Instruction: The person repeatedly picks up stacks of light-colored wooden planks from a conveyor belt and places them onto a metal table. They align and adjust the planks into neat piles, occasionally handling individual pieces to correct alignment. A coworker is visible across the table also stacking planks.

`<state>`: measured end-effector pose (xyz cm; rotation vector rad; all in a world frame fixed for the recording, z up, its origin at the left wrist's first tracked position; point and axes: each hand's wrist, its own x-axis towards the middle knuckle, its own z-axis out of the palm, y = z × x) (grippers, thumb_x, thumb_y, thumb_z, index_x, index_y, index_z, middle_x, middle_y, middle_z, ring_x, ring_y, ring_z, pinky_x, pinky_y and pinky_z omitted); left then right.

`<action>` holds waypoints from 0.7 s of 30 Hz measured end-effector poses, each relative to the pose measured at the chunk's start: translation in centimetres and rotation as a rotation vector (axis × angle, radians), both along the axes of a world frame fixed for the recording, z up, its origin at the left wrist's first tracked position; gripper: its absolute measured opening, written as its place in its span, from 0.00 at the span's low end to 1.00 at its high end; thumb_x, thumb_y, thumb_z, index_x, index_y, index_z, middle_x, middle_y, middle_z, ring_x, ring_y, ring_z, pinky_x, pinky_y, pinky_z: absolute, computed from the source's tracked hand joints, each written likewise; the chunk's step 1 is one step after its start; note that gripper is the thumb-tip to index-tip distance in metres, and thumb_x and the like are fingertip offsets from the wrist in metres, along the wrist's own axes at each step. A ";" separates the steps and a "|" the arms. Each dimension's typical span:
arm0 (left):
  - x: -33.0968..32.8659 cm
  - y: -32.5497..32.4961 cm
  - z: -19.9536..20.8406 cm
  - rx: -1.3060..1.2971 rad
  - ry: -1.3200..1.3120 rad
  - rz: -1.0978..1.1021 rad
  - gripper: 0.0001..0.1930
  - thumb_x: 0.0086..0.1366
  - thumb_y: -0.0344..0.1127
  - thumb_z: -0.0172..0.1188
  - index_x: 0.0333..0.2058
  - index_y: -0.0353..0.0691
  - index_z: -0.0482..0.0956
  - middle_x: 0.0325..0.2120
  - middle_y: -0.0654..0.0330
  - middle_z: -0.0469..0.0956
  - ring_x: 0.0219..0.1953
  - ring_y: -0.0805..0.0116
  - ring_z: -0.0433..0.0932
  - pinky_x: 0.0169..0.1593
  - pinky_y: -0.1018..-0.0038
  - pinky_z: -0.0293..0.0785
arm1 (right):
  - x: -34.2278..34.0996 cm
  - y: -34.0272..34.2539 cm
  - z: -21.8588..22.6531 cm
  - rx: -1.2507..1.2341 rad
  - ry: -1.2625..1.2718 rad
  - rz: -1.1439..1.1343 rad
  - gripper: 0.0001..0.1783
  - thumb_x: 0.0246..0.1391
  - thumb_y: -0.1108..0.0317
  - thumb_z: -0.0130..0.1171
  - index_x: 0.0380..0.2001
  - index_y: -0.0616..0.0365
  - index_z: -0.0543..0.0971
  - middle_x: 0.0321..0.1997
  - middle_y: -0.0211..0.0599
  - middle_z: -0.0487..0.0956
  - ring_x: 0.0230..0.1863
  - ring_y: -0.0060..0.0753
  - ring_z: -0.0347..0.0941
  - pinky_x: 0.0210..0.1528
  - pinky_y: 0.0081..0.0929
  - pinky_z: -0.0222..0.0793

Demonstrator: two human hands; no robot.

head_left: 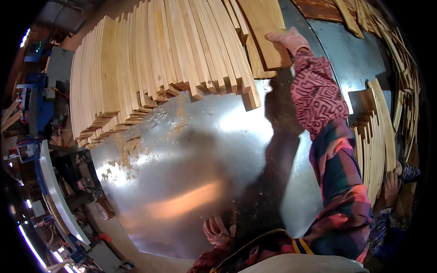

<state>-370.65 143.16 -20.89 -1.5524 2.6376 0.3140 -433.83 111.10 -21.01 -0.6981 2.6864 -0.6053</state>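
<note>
My right hand (295, 41), in a pale pinkish glove, reaches to the far side of the metal table (182, 150). Its fingers close on the right edge of a wide wooden board (266, 34), near the board's closer end. Beneath that one, another board (259, 61) partly shows. A long row of narrow planks (159, 50), set on edge side by side, stands left of the boards. By the table's near edge rests my left hand (218, 232), fingers loosely bent and slightly apart, with nothing visible in it.
At the right, a co-worker's hand (391, 186) is beside a second row of planks (371, 141). Thin wood strips (403, 68) lie heaped at the far right. Blue machinery (34, 109) stands left of the table. Sawdust and chips (129, 143) are scattered near the planks.
</note>
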 end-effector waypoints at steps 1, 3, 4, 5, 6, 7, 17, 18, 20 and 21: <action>0.0 0.1 -0.1 0.030 -0.047 -0.006 0.39 0.63 0.62 0.51 0.59 0.32 0.64 0.54 0.42 0.65 0.54 0.37 0.65 0.56 0.43 0.64 | -1.2 0.0 0.1 0.072 -0.120 -0.043 0.51 0.36 0.31 0.72 0.52 0.66 0.78 0.55 0.48 0.80 0.58 0.43 0.76 0.59 0.31 0.68; 0.1 0.2 -0.3 0.002 -0.055 -0.029 0.39 0.63 0.64 0.50 0.58 0.31 0.64 0.52 0.43 0.66 0.54 0.37 0.65 0.56 0.44 0.64 | -3.0 0.0 0.4 0.048 -0.217 0.104 0.44 0.40 0.33 0.70 0.47 0.64 0.81 0.48 0.46 0.83 0.50 0.40 0.79 0.53 0.26 0.71; 0.2 0.3 -0.4 -0.009 -0.033 -0.032 0.39 0.63 0.64 0.49 0.57 0.32 0.65 0.52 0.43 0.66 0.54 0.37 0.65 0.56 0.44 0.63 | -3.3 -0.1 0.9 0.020 -0.245 0.162 0.41 0.42 0.34 0.70 0.44 0.63 0.82 0.45 0.45 0.84 0.47 0.38 0.81 0.50 0.24 0.72; 0.2 0.3 -0.5 -0.022 -0.018 -0.038 0.40 0.63 0.65 0.49 0.57 0.32 0.65 0.52 0.44 0.67 0.54 0.38 0.65 0.57 0.44 0.63 | -3.0 -0.5 1.3 0.070 -0.079 0.443 0.34 0.46 0.38 0.67 0.42 0.59 0.83 0.41 0.46 0.83 0.44 0.39 0.81 0.49 0.27 0.73; 0.2 0.4 -0.6 -0.002 -0.029 -0.024 0.40 0.63 0.65 0.49 0.57 0.32 0.65 0.51 0.44 0.67 0.54 0.38 0.65 0.57 0.45 0.63 | -2.7 -0.8 2.2 -0.029 0.004 0.656 0.27 0.51 0.41 0.65 0.40 0.55 0.84 0.38 0.47 0.83 0.41 0.39 0.81 0.47 0.30 0.74; 0.1 0.4 -0.7 -0.034 -0.033 -0.045 0.40 0.63 0.66 0.49 0.56 0.32 0.66 0.51 0.44 0.67 0.53 0.39 0.66 0.57 0.45 0.63 | -0.9 -2.1 2.7 -0.096 0.181 0.769 0.24 0.52 0.43 0.63 0.38 0.52 0.84 0.37 0.48 0.82 0.41 0.40 0.81 0.47 0.31 0.75; -0.5 -0.5 1.2 0.032 -0.045 0.015 0.37 0.62 0.66 0.50 0.53 0.34 0.69 0.48 0.45 0.70 0.50 0.40 0.68 0.54 0.47 0.66 | -1.3 -4.4 2.0 -0.077 0.194 0.508 0.20 0.54 0.53 0.64 0.48 0.49 0.82 0.48 0.48 0.82 0.51 0.48 0.78 0.55 0.34 0.72; -0.6 -0.5 1.2 0.045 -0.047 0.025 0.36 0.61 0.65 0.51 0.52 0.35 0.69 0.47 0.46 0.70 0.49 0.41 0.68 0.53 0.47 0.66 | -2.3 -3.4 0.8 -0.200 -0.028 0.234 0.22 0.55 0.52 0.62 0.49 0.50 0.81 0.49 0.48 0.81 0.52 0.50 0.78 0.56 0.35 0.71; -0.6 -0.6 1.1 -0.003 -0.004 -0.001 0.36 0.61 0.64 0.52 0.52 0.35 0.70 0.47 0.47 0.70 0.49 0.41 0.68 0.52 0.47 0.67 | -3.2 -3.2 -1.0 -0.022 0.062 0.133 0.19 0.58 0.57 0.55 0.52 0.46 0.80 0.47 0.50 0.82 0.51 0.47 0.78 0.54 0.37 0.73; -0.7 -0.6 1.1 0.000 0.021 0.021 0.35 0.61 0.64 0.53 0.52 0.36 0.70 0.47 0.47 0.70 0.49 0.42 0.69 0.52 0.47 0.67 | -3.5 -2.2 -1.4 0.013 0.046 0.147 0.19 0.58 0.57 0.54 0.52 0.47 0.80 0.47 0.49 0.82 0.51 0.46 0.78 0.54 0.36 0.73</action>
